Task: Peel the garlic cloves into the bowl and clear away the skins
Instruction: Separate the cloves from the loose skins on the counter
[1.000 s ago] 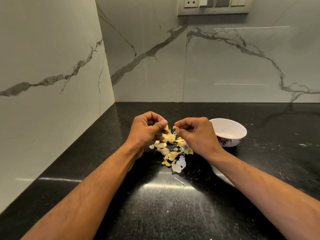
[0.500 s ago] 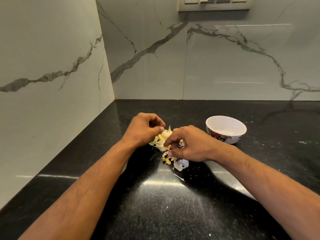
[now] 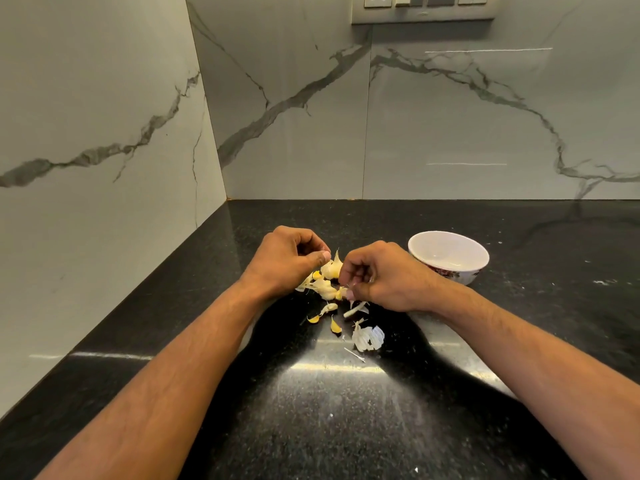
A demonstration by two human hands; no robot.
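A cluster of garlic cloves [image 3: 329, 277] with papery skin sits on the black counter [image 3: 311, 410] between my hands. My left hand [image 3: 287, 259] pinches the top of the cluster with thumb and fingers. My right hand [image 3: 384, 277] is curled at the cluster's right side, fingertips closed on a clove or skin; the exact piece is hidden. Loose yellow and white skins [image 3: 367, 337] lie scattered just in front. A white bowl [image 3: 479, 261] with a floral pattern stands to the right of my right hand; it looks empty.
Marble-patterned walls [image 3: 104, 168] close the counter on the left and at the back, forming a corner. A switch and socket panel [image 3: 422, 8] is mounted high on the back wall. Small white specks dot the counter to the right of the bowl.
My right hand has shifted right and back off the pile, uncovering the loose skins in front. My left hand keeps its pinch on the garlic cluster.
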